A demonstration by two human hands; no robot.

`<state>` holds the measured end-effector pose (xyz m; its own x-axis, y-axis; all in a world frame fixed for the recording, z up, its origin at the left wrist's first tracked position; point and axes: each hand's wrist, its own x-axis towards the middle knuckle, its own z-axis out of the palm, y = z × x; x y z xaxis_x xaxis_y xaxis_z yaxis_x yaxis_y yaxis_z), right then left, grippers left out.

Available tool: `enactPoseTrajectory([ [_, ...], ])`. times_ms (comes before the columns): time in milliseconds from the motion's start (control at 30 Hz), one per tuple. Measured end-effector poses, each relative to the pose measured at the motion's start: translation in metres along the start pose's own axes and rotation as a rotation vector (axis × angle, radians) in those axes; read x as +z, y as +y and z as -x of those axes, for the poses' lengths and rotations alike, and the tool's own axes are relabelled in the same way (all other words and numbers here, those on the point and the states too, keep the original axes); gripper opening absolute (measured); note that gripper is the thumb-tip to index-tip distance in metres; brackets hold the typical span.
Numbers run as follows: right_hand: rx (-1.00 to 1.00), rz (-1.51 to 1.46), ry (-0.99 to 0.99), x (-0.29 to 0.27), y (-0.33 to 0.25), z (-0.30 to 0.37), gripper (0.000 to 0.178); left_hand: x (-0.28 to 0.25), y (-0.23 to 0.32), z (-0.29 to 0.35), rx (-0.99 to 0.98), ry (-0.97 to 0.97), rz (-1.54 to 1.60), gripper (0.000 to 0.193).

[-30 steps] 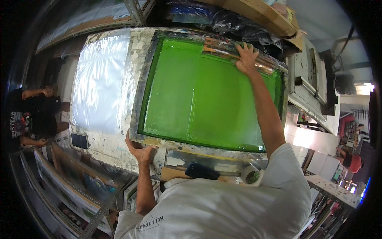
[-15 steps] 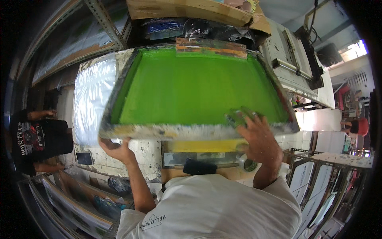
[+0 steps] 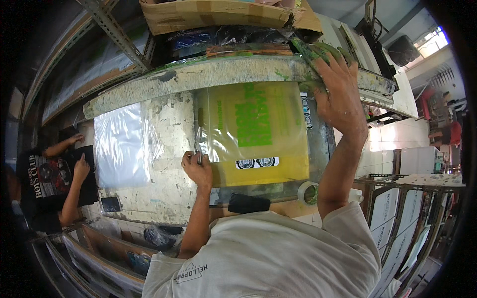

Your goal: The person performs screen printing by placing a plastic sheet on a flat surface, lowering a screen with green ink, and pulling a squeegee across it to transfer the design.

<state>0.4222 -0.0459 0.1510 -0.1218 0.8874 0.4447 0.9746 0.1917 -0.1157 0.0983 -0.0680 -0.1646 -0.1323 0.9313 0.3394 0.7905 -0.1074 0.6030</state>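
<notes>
Newly lifted, the pale, paint-smeared screen frame (image 3: 198,72) is grasped along its near edge by the right hand (image 3: 340,94); green-printed clear plastic bag (image 3: 251,116) exposed; left hand (image 3: 199,171) curled, hold unclear.

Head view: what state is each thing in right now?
Screen frame: tilted, near edge raised
Right hand: grip closed on the frame
Left hand: curled, grip contents unclear
Printed bag: lying flat, printed in green
Clear plastic sheets: lying flat, wrinkled
Phone: lying flat, screen dark
Cardboard box: open
</notes>
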Motion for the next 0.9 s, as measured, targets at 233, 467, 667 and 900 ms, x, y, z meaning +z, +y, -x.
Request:
enactPoseTrajectory([
  [233, -0.009, -0.034, -0.036, -0.001, 0.006, -0.007, 0.048, -0.003, 0.043, -0.028, -0.405, 0.058, 0.674, 0.008],
  [467, 0.026, 0.031, -0.012, 0.001, 0.004, -0.007, 0.05, -0.036, 0.009, -0.072, -0.379, 0.265, 0.739, 0.011],
  [667, 0.027, 0.1, 0.036, 0.003, 0.009, -0.001, 0.051, -0.097, -0.094, -0.095, -0.403, 0.548, 0.671, 0.007],
  [900, 0.067, 0.139, 0.006, 0.013, 0.018, 0.004, 0.046, -0.189, -0.198, -0.075, -0.473, 0.901, -0.304, 0.039],
])
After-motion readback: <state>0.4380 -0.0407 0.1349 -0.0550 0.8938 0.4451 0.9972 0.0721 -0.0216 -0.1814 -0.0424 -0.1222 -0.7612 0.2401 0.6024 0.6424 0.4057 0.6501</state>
